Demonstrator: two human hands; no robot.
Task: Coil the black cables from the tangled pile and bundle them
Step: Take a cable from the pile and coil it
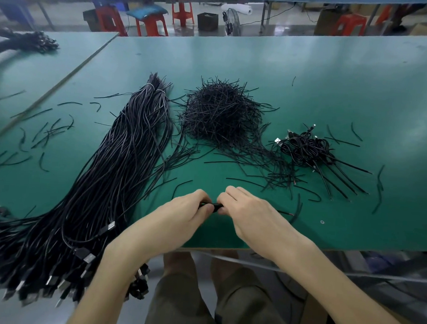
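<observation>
At 6 o'clock on the counter [333, 76], near edge: left hand [181, 210] and right hand [250, 212] meet fingertip to fingertip, both pinching one black cable [215, 206], which is mostly hidden by the fingers. Its tail [287, 213] pokes out toward 3 o'clock.

Judgement: tie-off of a coil. I would hold the left pinch firm so the loops cannot spring, and twist with the right, snug without kinking.

Tangled cable pile [109, 177] lies at 9 o'clock of the hands. Heap of short ties [219, 113] at 12. Finished bundles [306, 147] at 2.
</observation>
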